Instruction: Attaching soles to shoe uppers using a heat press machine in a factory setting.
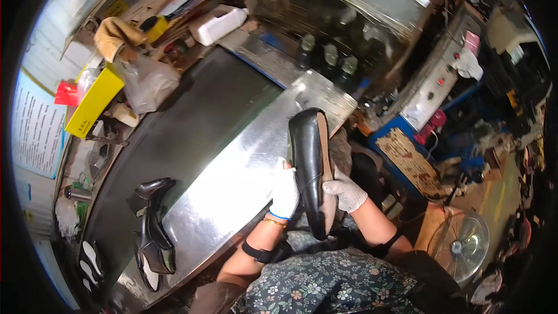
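A black leather shoe (305,151) is held up over the front edge of the metal bench, its toe pointing away from me and its pale inner side showing on the right. My left hand (285,195), in a white glove with a bare fingertip showing, is closed against the shoe's left side. On the right side my right hand (347,192), also gloved, grips the shoe's edge near the heel end. The fingers under the shoe are hidden. Further left, a black heeled shoe (154,189) and other black shoes (157,244) rest by the bench's left part.
The shiny metal bench top (226,180) borders a dark conveyor belt (192,110). Pale shoe-shaped pieces (90,261) are at the belt's far left. Behind stand a yellow box (94,102), a plastic bag (151,84) and a white jug (219,25). A fan (459,247) stands at lower right.
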### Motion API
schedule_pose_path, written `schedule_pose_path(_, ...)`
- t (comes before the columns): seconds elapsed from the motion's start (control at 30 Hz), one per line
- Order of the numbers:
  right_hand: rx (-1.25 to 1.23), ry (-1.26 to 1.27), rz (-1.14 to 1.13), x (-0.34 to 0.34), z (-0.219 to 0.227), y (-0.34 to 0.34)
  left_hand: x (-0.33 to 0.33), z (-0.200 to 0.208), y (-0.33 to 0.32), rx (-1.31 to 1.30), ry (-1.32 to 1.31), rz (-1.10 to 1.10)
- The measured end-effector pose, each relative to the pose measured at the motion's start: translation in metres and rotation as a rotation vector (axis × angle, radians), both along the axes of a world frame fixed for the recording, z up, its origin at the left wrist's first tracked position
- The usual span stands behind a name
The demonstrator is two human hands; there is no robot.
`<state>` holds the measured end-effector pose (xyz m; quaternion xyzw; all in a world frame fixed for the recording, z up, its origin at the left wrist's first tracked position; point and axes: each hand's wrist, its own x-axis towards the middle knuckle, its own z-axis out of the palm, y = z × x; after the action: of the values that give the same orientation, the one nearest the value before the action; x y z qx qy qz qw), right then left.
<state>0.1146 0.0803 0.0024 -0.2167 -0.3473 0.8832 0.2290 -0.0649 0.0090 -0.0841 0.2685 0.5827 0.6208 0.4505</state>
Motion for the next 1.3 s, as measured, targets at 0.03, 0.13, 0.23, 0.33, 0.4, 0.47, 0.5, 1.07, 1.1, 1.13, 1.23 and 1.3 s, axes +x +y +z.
schedule_pose_path(0.03,0.026,-0.077,-0.058,0.012,0.000,-0.014,0.008,-0.002,0.006,0.062,0.195,0.019)
schedule_pose_path(0.13,0.335,-0.244,-0.102,0.036,-0.009,-0.039,0.015,0.009,0.021,-0.191,0.104,-0.221)
schedule_pose_path(0.23,0.694,-0.571,-0.133,0.037,-0.028,-0.047,0.025,0.038,0.028,-0.460,0.703,-0.241)
schedule_pose_path(0.33,0.824,-0.625,-0.216,0.027,-0.044,-0.057,0.032,0.065,0.030,-0.457,1.296,-0.343)
schedule_pose_path(0.4,0.762,-0.727,-0.179,0.020,-0.049,-0.062,0.036,0.075,0.022,-0.310,1.612,-0.218)
schedule_pose_path(0.47,0.783,-0.673,-0.226,0.018,-0.049,-0.065,0.035,0.077,0.009,-0.473,1.389,-0.321)
schedule_pose_path(0.5,0.795,-0.614,-0.243,0.020,-0.048,-0.067,0.028,0.077,-0.001,-0.324,1.366,-0.481)
schedule_pose_path(1.07,0.911,-0.539,-0.133,0.024,-0.010,0.032,0.029,0.087,0.035,-0.165,0.527,-0.549)
schedule_pose_path(1.1,0.887,-0.571,-0.136,0.021,-0.013,0.030,0.029,0.087,0.033,-0.138,0.494,-0.539)
schedule_pose_path(1.13,0.887,-0.603,-0.155,0.019,-0.014,0.026,0.027,0.088,0.030,-0.123,0.485,-0.541)
schedule_pose_path(1.23,0.957,-0.507,-0.208,0.017,-0.007,0.010,0.024,0.096,0.010,-0.017,0.580,-0.461)
schedule_pose_path(1.3,0.844,-0.401,-0.109,0.019,0.007,-0.009,0.020,0.103,-0.015,0.033,0.519,-0.416)
